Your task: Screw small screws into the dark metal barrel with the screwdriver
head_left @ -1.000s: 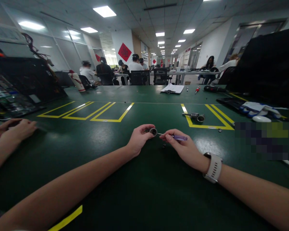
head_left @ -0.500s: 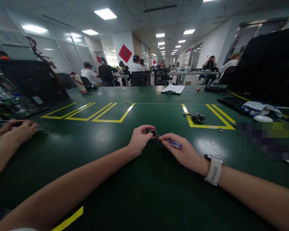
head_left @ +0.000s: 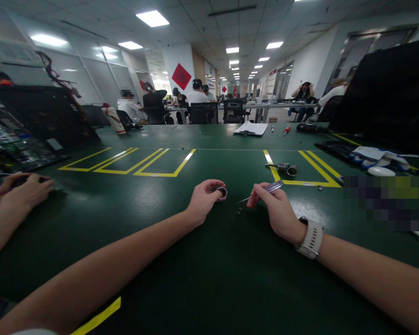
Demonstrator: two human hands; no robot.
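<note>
A small metal ring (head_left: 222,193) is gripped between the thumb and fingers of the left hand (head_left: 204,201), over the middle of the green table (head_left: 153,232). To its right, a screwdriver with a purple handle (head_left: 273,186) is pinched in the fingers of the right hand (head_left: 270,204), its thin shaft pointed left and toward the near side, apart from the ring. Two tiny dark parts (head_left: 239,211) are seen on the table just beside the screwdriver's tip. Farther off to the right, a metal fitting with a round cup (head_left: 287,169) is laid across a yellow tape outline (head_left: 305,183). At the far side, papers on a clipboard (head_left: 250,128) and a red tool (head_left: 287,130) are placed. At the left edge, another person's hands (head_left: 26,190) are held over the table.
</note>
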